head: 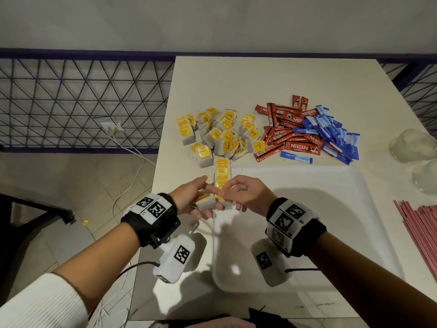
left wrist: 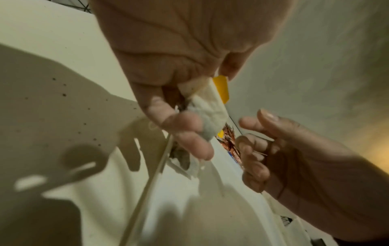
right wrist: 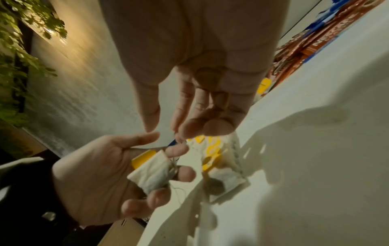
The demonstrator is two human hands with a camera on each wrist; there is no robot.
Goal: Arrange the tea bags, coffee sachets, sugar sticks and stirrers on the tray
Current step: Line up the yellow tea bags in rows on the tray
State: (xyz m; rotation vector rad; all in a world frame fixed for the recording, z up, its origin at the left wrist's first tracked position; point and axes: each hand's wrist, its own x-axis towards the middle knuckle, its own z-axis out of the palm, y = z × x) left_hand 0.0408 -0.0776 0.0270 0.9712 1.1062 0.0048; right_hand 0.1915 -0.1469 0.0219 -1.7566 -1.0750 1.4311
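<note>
Tea bag point(head: 205, 201) with yellow tag sits in the left hand point(head: 189, 197), fingers point(left wrist: 185, 126) curled round it, held above the near-left corner of the white tray point(head: 331, 185). Right hand point(head: 246, 192) is just beside it, fingers point(right wrist: 210, 128) loosely bent with tips close together; looks like it pinches the thin string, but that's too fine to be sure. Below the hands a row of tea bags point(head: 221, 172) lies overlapping along the tray's left edge, yellow tags up. One more tea bag point(right wrist: 223, 181) lies flat on the tray right under the fingers.

Loose pile of tea bags point(head: 220, 133) on the worktop point(head: 272, 79) just beyond the tray's far-left corner. To its right, touching, a heap of red Nescafe coffee sachets point(head: 290, 133), mixed at its right side with blue sugar sticks point(head: 331, 131); one blue stick point(head: 296, 157) lies apart, near the tray's far edge. Pink stirrers point(head: 421, 223) bundled at the right edge of the worktop, beside the tray. Two clear glass items point(head: 411, 145) at far right, shape unclear.

Both wrists carry black straps with marker-tagged cameras. A small yellow tag point(head: 85, 223) on the tiled floor at left.
</note>
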